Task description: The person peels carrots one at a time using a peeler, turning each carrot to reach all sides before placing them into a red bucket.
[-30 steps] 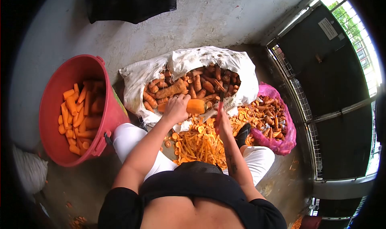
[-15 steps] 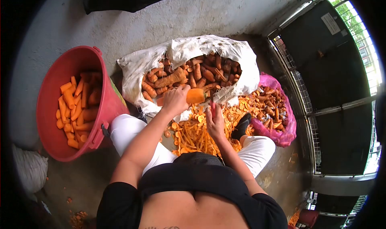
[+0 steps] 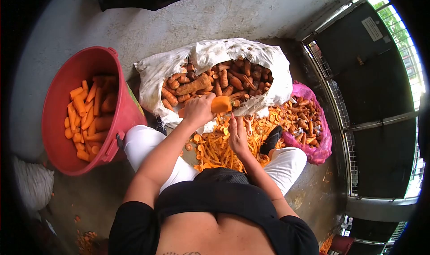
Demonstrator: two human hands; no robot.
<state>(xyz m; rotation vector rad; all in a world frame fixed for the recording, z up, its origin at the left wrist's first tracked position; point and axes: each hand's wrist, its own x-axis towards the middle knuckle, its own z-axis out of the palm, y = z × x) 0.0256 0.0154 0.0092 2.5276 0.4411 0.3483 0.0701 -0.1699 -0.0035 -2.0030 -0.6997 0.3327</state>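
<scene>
My left hand [image 3: 200, 110] is closed around a thick, peeled carrot [image 3: 221, 104], its top end pointing right. My right hand [image 3: 238, 137] is just below and right of that end, thumb up and fingers curled. A bit of red at its thumb tip matches the red-handled knife seen there a moment ago; the blade hardly shows now. Close beside those fingers is a pale pinkish peeler [image 3: 249, 124], over the peelings. Beyond both hands, a torn white sack [image 3: 152, 82] holds many unpeeled carrots [image 3: 192, 85]. Carrot peelings [image 3: 214, 149] are heaped between my legs.
A large red bucket [image 3: 56, 143] with peeled carrots [image 3: 85, 116] stands at the left. To the right is a pink mesh bag [image 3: 320, 149] of carrot pieces. A wall [image 3: 233, 15] rises behind the sack, and dark gate panels [image 3: 365, 58] line the right.
My right hand has shifted slightly down from the carrot's end, and the knife blade seen there before hardly shows. The peeler has come into view beside it. My left hand still grips the carrot.
</scene>
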